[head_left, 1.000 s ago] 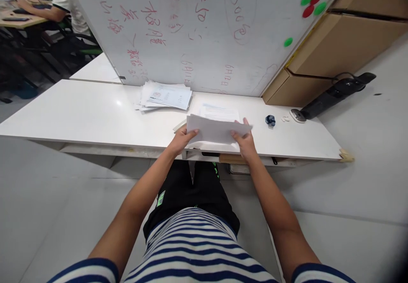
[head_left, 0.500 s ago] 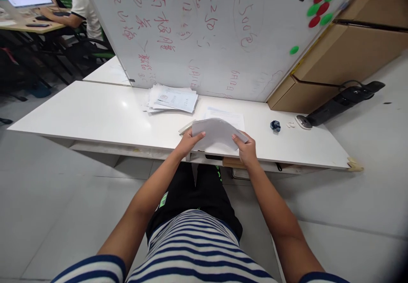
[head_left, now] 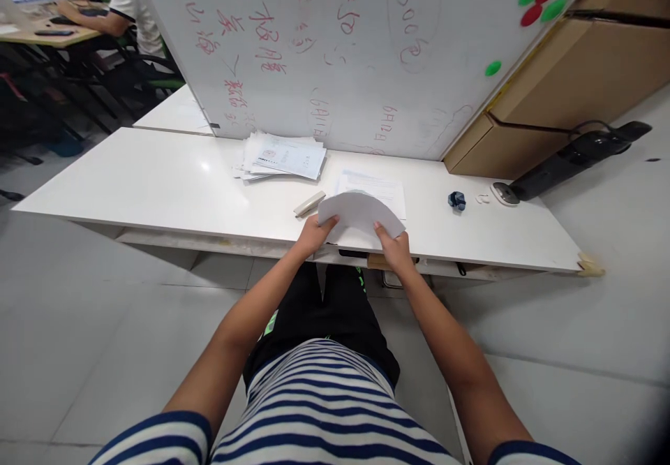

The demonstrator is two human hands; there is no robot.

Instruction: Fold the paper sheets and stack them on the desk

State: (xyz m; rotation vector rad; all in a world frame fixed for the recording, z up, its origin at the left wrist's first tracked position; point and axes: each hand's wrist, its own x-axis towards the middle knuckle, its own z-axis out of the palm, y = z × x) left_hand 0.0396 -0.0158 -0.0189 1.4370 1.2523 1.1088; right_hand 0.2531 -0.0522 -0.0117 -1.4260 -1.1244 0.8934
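Between my two hands a sheet of paper is held over the front edge of the white desk, its far edge bowed upward. My left hand pinches its left side, thumb on top. On the right side my right hand grips it the same way; the fingers under the paper are hidden. Whether it is one sheet or a few, I cannot tell. Behind it, more printed paper lies flat on the desk, partly covered. A pale, slim stapler-like object rests just left of the held paper.
A pile of printed papers lies by the whiteboard. To the right are a small dark blue object, a mouse, a black cylindrical device and cardboard boxes. A seated person works at another desk.
My right hand has moved slightly left and inward, and the paper now bows more. The stapler-like object shows more fully. The whole view has shifted a little.
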